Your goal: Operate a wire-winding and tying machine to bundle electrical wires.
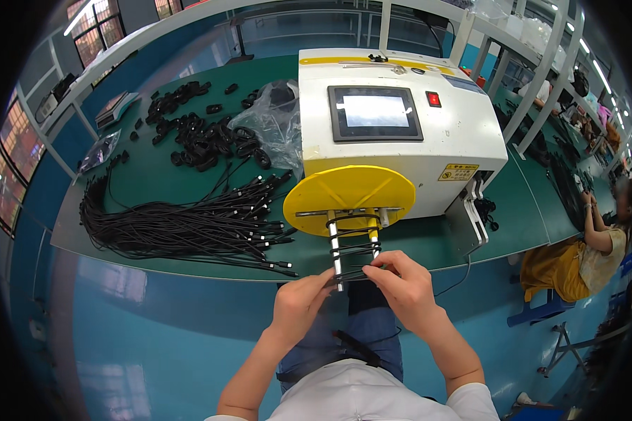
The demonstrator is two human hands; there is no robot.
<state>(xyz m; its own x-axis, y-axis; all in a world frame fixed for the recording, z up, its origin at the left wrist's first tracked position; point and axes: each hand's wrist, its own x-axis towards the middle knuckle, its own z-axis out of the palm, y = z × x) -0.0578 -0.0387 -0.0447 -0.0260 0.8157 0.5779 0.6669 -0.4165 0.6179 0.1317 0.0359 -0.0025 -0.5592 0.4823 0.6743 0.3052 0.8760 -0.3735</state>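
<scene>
A black cable (354,248) is wound in several loops round two metal rods (336,261), which jut toward me from the yellow disc (323,193) of a white winding machine (317,119). My left hand (297,303) is closed, its fingertips pinching the nearest cable loops beside the left rod's end. On the other side my right hand (407,289) pinches the same loops near the right rod. The fingers hide part of the cable there. A thin cable end also lies over my lap.
To the left, a bundle of straight black cables (168,223) with pale connectors lies on the green table (253,263). Coiled black cables (196,137) and a clear plastic bag (274,130) are behind it. A metal bracket (468,221) stands right of the disc. Another person (597,245) sits far right.
</scene>
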